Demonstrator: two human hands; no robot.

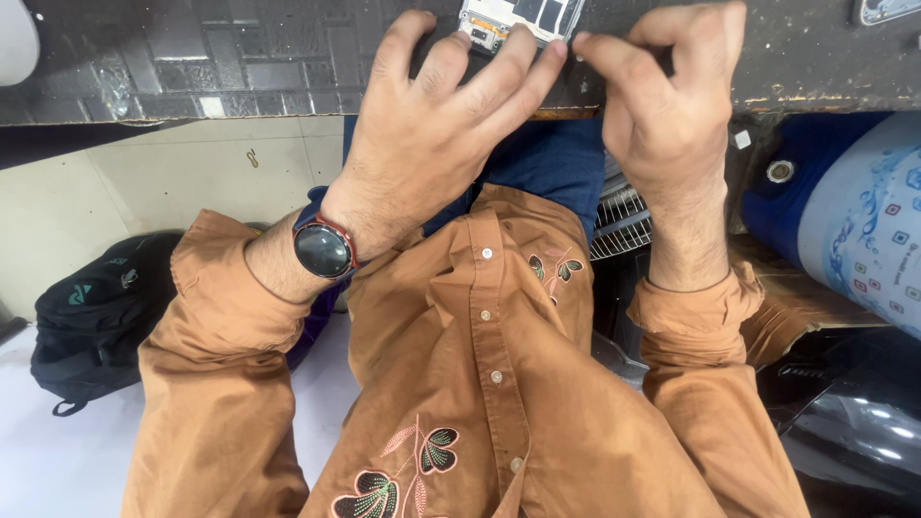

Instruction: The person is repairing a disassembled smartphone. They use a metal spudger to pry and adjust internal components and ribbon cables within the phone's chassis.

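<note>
An opened phone (523, 17) with its inner boards showing lies at the near edge of a dark patterned worktop (240, 67), cut off by the top of the view. My left hand (436, 125) rests over its lower edge with fingers spread, fingertips touching it. A dark round watch sits on that wrist. My right hand (667, 105) is curled beside it, thumb and forefinger pinched at the phone's right corner. Whether something small is between those fingers cannot be seen. Both arms wear brown sleeves.
A black backpack (96, 317) sits on the pale floor at left. A blue and white printed cylinder (854, 211) stands at right, next to a wire rack (619, 225). Another device's corner (887, 10) shows at top right.
</note>
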